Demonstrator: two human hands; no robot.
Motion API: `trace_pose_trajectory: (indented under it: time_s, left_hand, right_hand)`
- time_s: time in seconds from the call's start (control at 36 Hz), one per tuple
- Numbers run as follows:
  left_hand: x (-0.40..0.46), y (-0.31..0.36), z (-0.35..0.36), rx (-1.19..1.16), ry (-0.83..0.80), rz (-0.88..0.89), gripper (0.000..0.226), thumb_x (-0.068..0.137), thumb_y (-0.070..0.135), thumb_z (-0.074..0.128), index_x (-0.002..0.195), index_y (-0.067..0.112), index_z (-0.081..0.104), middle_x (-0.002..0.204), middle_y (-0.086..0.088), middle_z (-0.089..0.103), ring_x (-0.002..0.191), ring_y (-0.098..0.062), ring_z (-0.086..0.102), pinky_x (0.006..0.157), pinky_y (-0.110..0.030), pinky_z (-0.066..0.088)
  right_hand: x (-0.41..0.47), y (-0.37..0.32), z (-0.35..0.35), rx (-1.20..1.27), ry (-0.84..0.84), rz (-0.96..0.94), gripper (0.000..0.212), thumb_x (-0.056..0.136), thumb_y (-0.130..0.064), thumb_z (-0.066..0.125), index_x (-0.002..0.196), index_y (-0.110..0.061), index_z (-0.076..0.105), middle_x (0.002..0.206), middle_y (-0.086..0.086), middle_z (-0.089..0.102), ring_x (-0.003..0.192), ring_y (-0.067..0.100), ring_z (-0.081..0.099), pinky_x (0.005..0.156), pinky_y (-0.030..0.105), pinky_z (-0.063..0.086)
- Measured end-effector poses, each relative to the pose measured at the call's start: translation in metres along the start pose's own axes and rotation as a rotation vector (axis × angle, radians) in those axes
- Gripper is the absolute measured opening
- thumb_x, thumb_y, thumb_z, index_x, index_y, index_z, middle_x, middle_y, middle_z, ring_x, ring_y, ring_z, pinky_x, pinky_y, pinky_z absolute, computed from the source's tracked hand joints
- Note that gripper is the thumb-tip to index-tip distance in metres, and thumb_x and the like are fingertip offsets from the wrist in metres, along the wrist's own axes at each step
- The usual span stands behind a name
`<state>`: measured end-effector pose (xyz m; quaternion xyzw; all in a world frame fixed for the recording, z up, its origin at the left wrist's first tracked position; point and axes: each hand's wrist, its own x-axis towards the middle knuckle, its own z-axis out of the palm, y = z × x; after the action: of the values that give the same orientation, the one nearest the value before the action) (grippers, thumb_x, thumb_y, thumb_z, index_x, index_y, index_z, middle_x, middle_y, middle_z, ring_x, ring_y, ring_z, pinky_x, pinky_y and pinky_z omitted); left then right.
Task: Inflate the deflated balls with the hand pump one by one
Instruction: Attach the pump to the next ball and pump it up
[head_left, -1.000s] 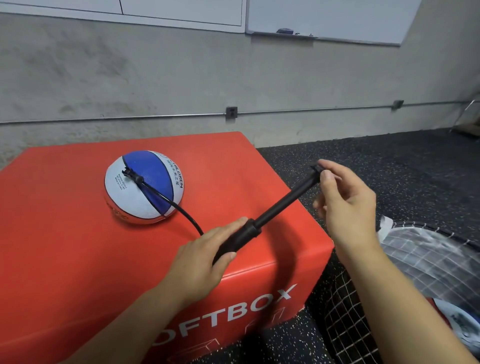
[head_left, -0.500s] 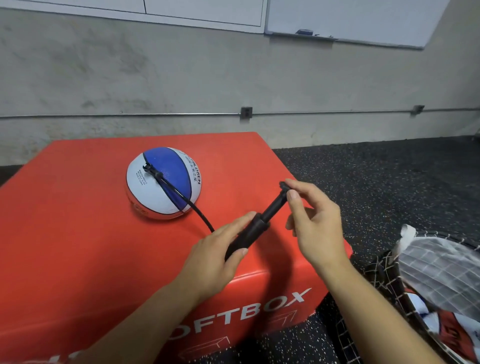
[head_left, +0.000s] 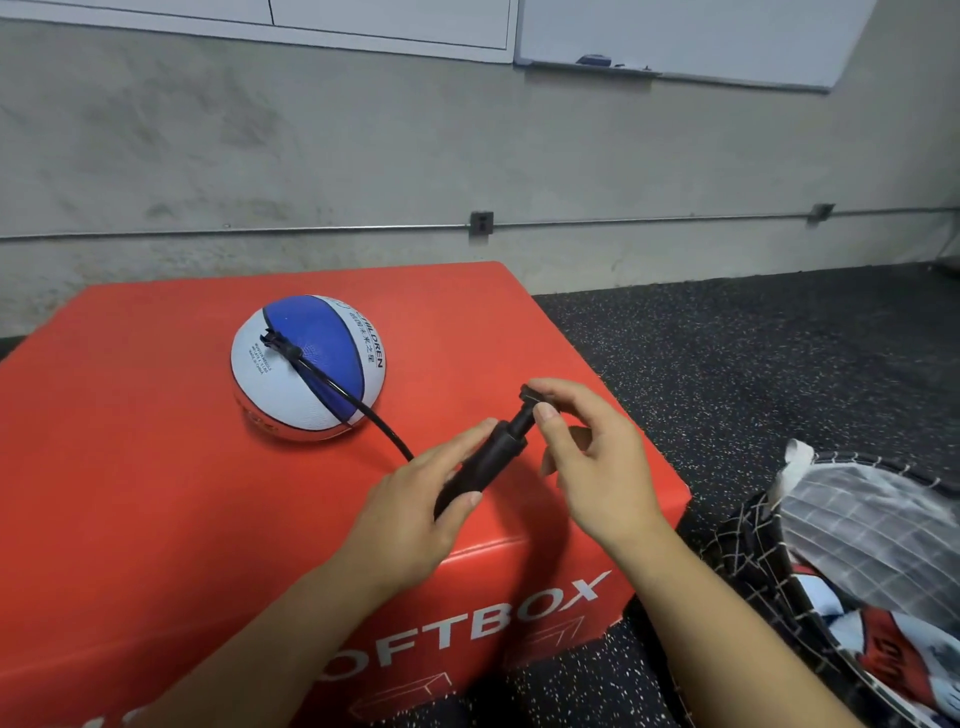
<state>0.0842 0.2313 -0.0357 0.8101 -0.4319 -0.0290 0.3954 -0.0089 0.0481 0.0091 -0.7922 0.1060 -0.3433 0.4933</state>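
- Two hands are on the black hand pump (head_left: 491, 457), which lies slanted over the near right part of the red box (head_left: 156, 493).
- The left hand (head_left: 415, 514) wraps the pump's barrel, thumb along the near side and fingers curled over the far side.
- The right hand (head_left: 587, 457) pinches the pump handle (head_left: 532, 397) at the upper end, thumb on the near side, forefinger hooked over the top; the other fingers curl loosely below.
- Only a short stub of the rod shows between handle and barrel, so the plunger sits almost fully in.
- A thin black hose (head_left: 363, 410) runs from the barrel's lower end, out from under the left hand, up and over the ball (head_left: 306, 366).
- The ball, blue and white with a strip of red low down, rests on the box top, left of and beyond the hands, apart from both.
- The hose's end fitting (head_left: 275, 340) sits against the ball's upper left face, at the seam between a white and a blue panel.
- On the box's front face, white letters read "OFTBOX"; the start is hidden behind the left forearm.
- Down at the right edge, on the dark speckled floor (head_left: 753, 374), a black mesh bag (head_left: 769, 561) holds more balls, red, white and blue patches showing through; how many, I cannot tell.
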Motion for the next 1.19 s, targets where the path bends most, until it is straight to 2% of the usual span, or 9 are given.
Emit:
trace_pose_trajectory:
  time_s: [0.08,0.14,0.25,0.33,0.5,0.67,0.78,1.03,1.19]
  left_hand:
    - [0.0,0.002,0.0,0.035,-0.008,0.01,0.081,0.098,0.022,0.067,0.153,0.065,0.027,0.14,0.039,0.052,0.121,0.007,0.059,0.103,-0.04,0.054]
    - [-0.001,0.004,0.0,0.053,-0.015,0.019,0.08,0.099,0.023,0.066,0.153,0.066,0.025,0.143,0.04,0.049,0.126,0.007,0.056,0.105,-0.039,0.053]
    - [-0.002,0.006,0.001,0.082,-0.03,0.046,0.077,0.101,0.026,0.064,0.154,0.066,0.024,0.147,0.04,0.046,0.13,0.007,0.054,0.106,-0.039,0.053]
    - [-0.002,0.008,0.002,0.098,-0.034,0.062,0.075,0.101,0.028,0.064,0.154,0.065,0.024,0.147,0.037,0.048,0.13,0.003,0.056,0.105,-0.039,0.053]
    - [-0.003,0.009,0.002,0.125,-0.028,0.069,0.075,0.101,0.028,0.063,0.154,0.065,0.024,0.146,0.035,0.05,0.127,0.003,0.057,0.103,-0.037,0.052]
    - [-0.005,0.006,0.002,0.124,-0.015,0.065,0.076,0.101,0.028,0.063,0.154,0.064,0.023,0.148,0.035,0.048,0.129,0.001,0.057,0.103,-0.038,0.052]
    - [-0.004,0.006,0.001,0.089,-0.004,0.038,0.077,0.1,0.027,0.064,0.154,0.064,0.024,0.15,0.037,0.046,0.132,0.001,0.055,0.107,-0.038,0.05]
    - [-0.003,-0.006,0.001,-0.042,0.026,0.003,0.078,0.098,0.019,0.066,0.156,0.058,0.03,0.143,0.043,0.046,0.131,0.011,0.051,0.113,-0.034,0.047]
    - [-0.001,-0.011,0.002,-0.11,0.036,-0.001,0.077,0.099,0.017,0.066,0.156,0.055,0.033,0.145,0.031,0.054,0.127,0.006,0.057,0.11,-0.035,0.05]
  right_hand:
    - [0.007,-0.007,-0.013,0.061,0.069,0.01,0.021,0.105,-0.01,0.061,0.117,-0.023,0.072,0.103,-0.007,0.073,0.051,0.014,0.058,0.052,0.023,0.046]
    - [0.014,-0.011,-0.026,0.094,0.124,0.014,0.021,0.105,-0.009,0.06,0.118,-0.02,0.072,0.102,-0.003,0.073,0.053,0.015,0.058,0.052,0.019,0.044]
    - [0.023,-0.012,-0.054,0.124,0.226,-0.003,0.021,0.107,-0.012,0.058,0.118,-0.023,0.072,0.095,0.003,0.071,0.055,0.015,0.058,0.054,0.022,0.046]
    - [0.026,-0.011,-0.07,0.125,0.273,-0.007,0.02,0.108,-0.017,0.057,0.119,-0.025,0.072,0.098,0.011,0.071,0.056,0.015,0.057,0.054,0.026,0.045]
    - [0.022,-0.01,-0.072,0.13,0.304,-0.019,0.019,0.108,-0.018,0.057,0.119,-0.024,0.072,0.093,0.006,0.07,0.055,0.015,0.056,0.054,0.031,0.045]
    - [0.019,-0.007,-0.057,0.089,0.254,-0.029,0.019,0.108,-0.016,0.057,0.119,-0.022,0.072,0.09,0.004,0.07,0.053,0.016,0.058,0.053,0.03,0.046]
    - [0.017,-0.007,-0.043,0.074,0.202,-0.02,0.02,0.107,-0.016,0.058,0.116,-0.027,0.072,0.086,-0.007,0.07,0.053,0.017,0.059,0.053,0.03,0.047]
    - [0.009,-0.012,0.002,0.108,0.117,-0.032,0.018,0.105,-0.012,0.06,0.116,-0.019,0.072,0.101,-0.008,0.075,0.05,0.017,0.056,0.051,0.022,0.044]
    - [0.002,-0.001,0.021,0.094,0.055,-0.006,0.021,0.106,-0.016,0.061,0.115,-0.031,0.072,0.1,-0.01,0.075,0.05,0.016,0.058,0.053,0.035,0.049]
